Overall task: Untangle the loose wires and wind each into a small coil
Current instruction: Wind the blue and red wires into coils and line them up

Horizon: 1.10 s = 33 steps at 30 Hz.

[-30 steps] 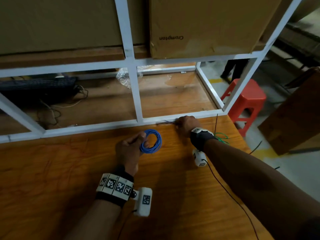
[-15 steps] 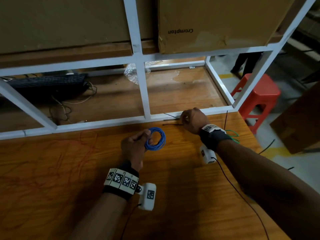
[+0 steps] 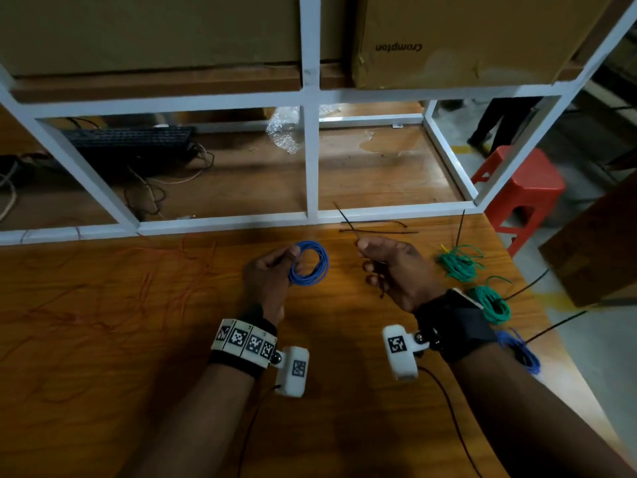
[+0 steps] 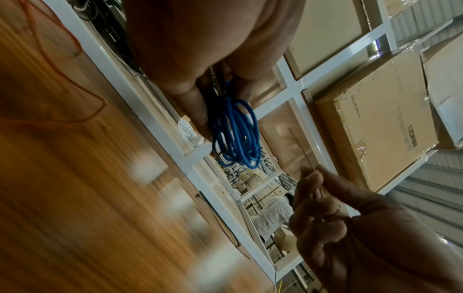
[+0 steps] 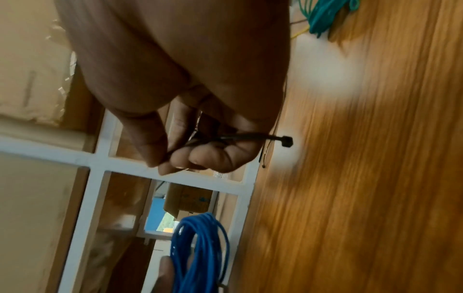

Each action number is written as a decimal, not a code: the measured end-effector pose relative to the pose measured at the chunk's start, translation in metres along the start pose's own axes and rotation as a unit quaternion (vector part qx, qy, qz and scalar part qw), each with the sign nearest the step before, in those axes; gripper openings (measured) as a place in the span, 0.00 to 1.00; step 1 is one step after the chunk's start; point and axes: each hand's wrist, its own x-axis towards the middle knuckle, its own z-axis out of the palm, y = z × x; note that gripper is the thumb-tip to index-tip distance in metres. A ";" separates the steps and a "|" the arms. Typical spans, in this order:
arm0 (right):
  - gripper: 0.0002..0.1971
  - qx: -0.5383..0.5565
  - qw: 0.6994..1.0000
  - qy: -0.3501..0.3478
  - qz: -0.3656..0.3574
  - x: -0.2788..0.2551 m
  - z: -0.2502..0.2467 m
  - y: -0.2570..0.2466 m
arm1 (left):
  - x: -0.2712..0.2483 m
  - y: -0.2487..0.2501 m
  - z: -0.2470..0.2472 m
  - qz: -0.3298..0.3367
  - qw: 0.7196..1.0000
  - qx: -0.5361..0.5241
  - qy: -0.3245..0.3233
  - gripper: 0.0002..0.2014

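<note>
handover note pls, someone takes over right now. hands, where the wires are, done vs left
Left hand: holds the wound blue coil just above the table, not tied yet.
Right hand: fingers pinch a black cable tie, head end sticking out of the fist.
More black ties lie by the white frame.
Done: two green coils and another blue coil lie at the table's right edge; I cannot tell if those are tied.
Left: probably tie the held blue coil, set it with the others, then untangle and coil the loose orange wire on the left.
</note>
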 end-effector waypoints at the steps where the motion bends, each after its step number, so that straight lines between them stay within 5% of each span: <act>1: 0.08 -0.018 1.000 0.009 -0.016 -0.005 0.003 0.006 | -0.001 0.000 -0.004 0.004 1.000 0.002 -0.002 0.13; 6: 0.12 -0.091 0.993 0.069 -0.035 -0.031 0.033 0.033 | -0.003 0.006 -0.026 0.029 1.000 0.009 -0.005 0.07; 16: 0.07 -0.116 0.987 0.054 -0.099 -0.076 0.119 0.072 | 0.007 0.026 -0.090 0.020 0.999 0.006 -0.046 0.05; 24: 0.09 -0.346 0.906 0.125 -0.209 -0.080 0.153 0.088 | 0.011 0.026 -0.134 0.012 0.997 -0.008 -0.072 0.04; 29: 0.13 -0.200 0.969 0.128 -0.073 -0.090 0.183 0.098 | 0.010 0.031 -0.150 0.048 0.997 0.005 -0.055 0.08; 33: 0.12 -0.133 0.984 0.116 0.039 -0.096 0.207 0.107 | 0.011 0.035 -0.159 0.094 0.994 0.020 -0.049 0.11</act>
